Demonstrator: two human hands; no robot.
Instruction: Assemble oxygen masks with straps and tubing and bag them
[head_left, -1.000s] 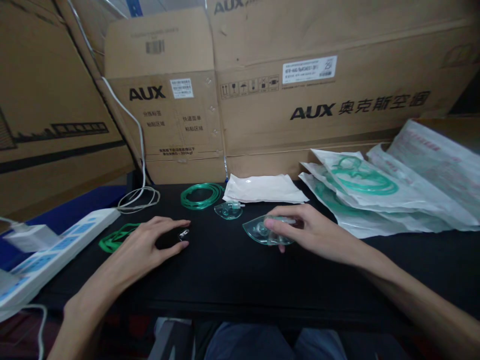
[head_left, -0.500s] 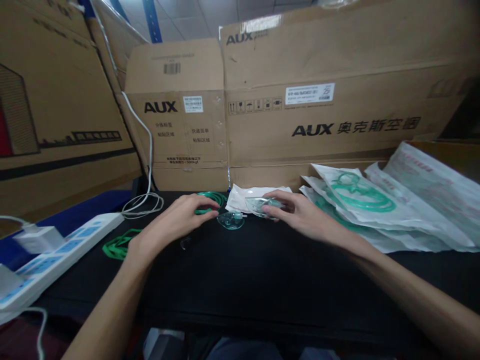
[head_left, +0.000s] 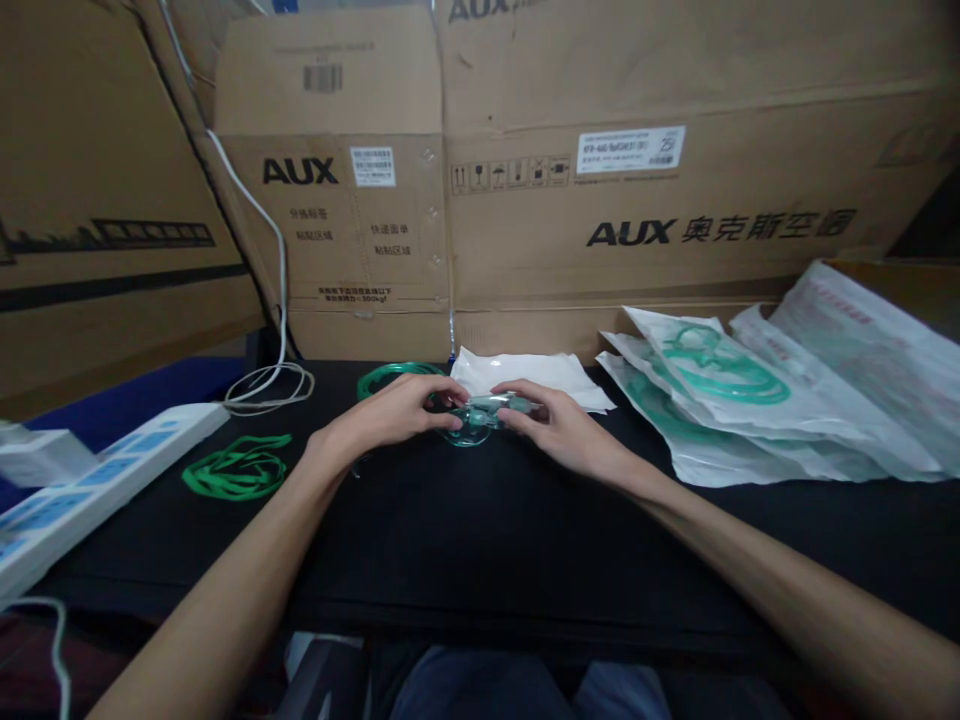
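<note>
A clear green-tinted oxygen mask (head_left: pixel 471 436) lies on the black tabletop, between my two hands. My left hand (head_left: pixel 405 408) has its thumb and fingers closed at the mask's left side. Just above and right of it, a second clear mask (head_left: pixel 491 402) is gripped by my right hand (head_left: pixel 559 425), fingers behind and thumb in front. The two masks overlap, and I cannot make out whether they touch. Behind my left hand sits a coil of green tubing (head_left: pixel 382 376), partly hidden. A flat white pouch (head_left: pixel 570 378) lies behind my right hand.
Green elastic straps (head_left: pixel 236 470) lie left of my left forearm. A white power strip (head_left: pixel 142 475) with a plug and cable runs along the left side. White pouches (head_left: pixel 750 440) with green tubing are stacked at right. Cardboard boxes (head_left: pixel 525 270) wall off the back.
My left hand has moved right onto the lower mask. My right hand has brought its mask left, above the other one. The view has tilted down.
</note>
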